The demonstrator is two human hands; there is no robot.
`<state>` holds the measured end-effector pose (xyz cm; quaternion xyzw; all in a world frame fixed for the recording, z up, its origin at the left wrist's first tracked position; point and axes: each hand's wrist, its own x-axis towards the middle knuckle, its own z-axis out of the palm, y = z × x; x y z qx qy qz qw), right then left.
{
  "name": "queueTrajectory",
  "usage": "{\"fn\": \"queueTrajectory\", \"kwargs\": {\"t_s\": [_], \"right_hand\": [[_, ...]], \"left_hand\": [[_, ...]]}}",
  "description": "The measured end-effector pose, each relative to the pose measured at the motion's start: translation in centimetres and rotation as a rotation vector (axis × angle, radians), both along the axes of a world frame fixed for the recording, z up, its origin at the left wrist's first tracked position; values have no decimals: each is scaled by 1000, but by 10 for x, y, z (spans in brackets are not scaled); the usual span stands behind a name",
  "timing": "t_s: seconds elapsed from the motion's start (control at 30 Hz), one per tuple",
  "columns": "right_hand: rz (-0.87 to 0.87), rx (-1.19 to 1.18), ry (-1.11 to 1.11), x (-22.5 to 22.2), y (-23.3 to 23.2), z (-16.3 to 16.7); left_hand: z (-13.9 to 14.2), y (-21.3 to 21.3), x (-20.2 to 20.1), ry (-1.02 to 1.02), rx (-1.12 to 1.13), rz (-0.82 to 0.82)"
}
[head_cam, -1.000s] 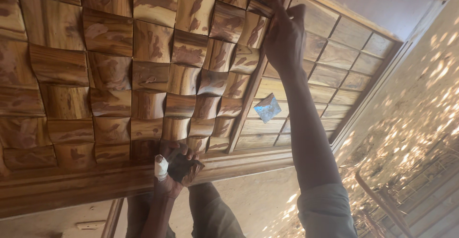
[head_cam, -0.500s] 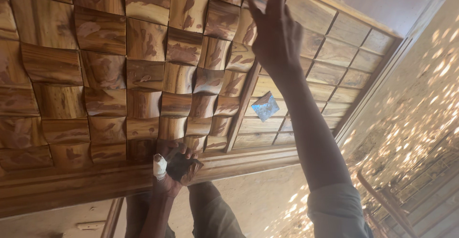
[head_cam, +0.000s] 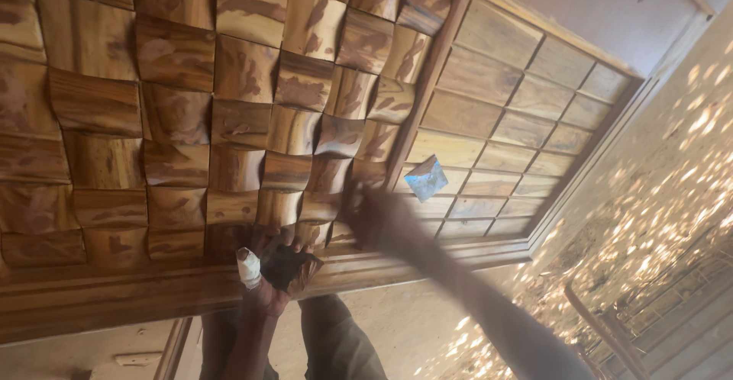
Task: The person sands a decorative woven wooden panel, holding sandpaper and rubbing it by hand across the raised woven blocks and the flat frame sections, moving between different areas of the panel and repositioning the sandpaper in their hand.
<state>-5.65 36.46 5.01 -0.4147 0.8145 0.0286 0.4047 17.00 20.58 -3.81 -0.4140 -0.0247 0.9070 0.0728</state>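
Left hand [head_cam: 271, 273], one finger wrapped in white tape, fingers clamped on a dark pad [head_cam: 284, 264] pressed to the lower edge of the large brown wooden door panel with carved woven blocks [head_cam: 175, 105]. Right hand [head_cam: 374, 216] motion-blurred over the blocks beside the centre rail; finger state: cannot tell. Small pale blue scrap [head_cam: 426, 178] lies on the unfinished flat-panelled half, near the right hand.

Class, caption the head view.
Left hand presses a dark pad on a carved wooden door; right hand blurs.
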Motion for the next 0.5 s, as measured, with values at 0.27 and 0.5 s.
{"fn": "queueTrajectory", "kwargs": {"t_s": [0.27, 0.5], "right_hand": [[-297, -333, -184, 109, -12, 46], [-349, -499, -77, 78, -18, 59]], "left_hand": [[2, -6, -7, 80, 92, 229], [35, -27, -45, 52, -50, 234]]}}
